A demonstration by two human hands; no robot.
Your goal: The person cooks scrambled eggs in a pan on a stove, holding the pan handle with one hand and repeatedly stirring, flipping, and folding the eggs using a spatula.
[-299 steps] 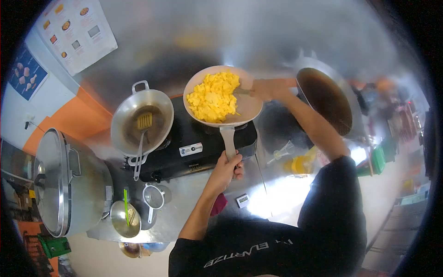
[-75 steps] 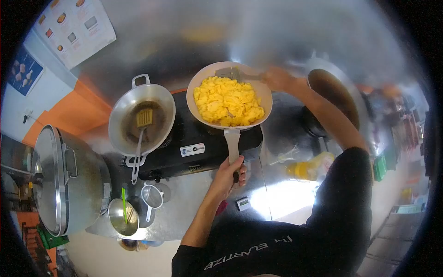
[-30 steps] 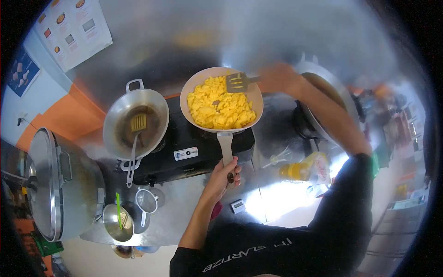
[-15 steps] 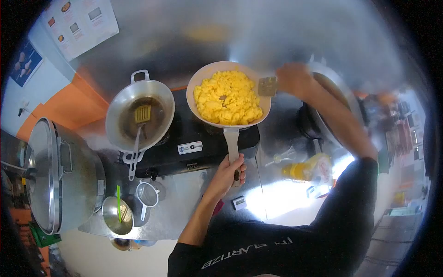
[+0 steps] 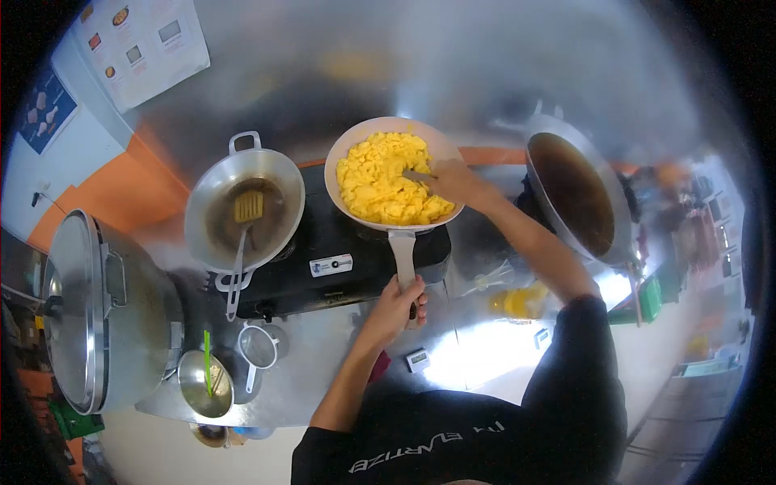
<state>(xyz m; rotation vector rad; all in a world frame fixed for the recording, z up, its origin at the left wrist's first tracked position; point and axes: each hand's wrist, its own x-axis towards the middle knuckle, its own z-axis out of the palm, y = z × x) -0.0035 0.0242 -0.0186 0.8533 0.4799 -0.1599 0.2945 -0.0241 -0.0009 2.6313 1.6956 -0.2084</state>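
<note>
A pale frying pan (image 5: 443, 144) full of yellow scrambled eggs (image 5: 380, 182) sits at the right end of the black gas stove (image 5: 356, 287). My left hand (image 5: 394, 309) is closed around its light handle (image 5: 402, 252), near the end. Over the pan's right side, my right hand (image 5: 457, 182) grips a small spatula (image 5: 417, 175), with its blade down among the eggs. Motion blurs the right hand's fingers a little, and most of the spatula's grip is hidden in them.
On the left burner stands a metal wok (image 5: 196, 206) with brown liquid and a slotted turner (image 5: 249, 208). A big lidded pot (image 5: 137, 323), a bowl (image 5: 194, 376) and a strainer (image 5: 259, 346) are leftward. A wok of dark liquid (image 5: 574, 194), a yellow bottle (image 5: 517, 303) and a timer (image 5: 418, 360) lie right.
My right hand has swung left from beyond the pan's rim, bringing the spatula into the eggs. The eggs' right side is now pushed leftward. My left hand keeps its hold on the handle.
</note>
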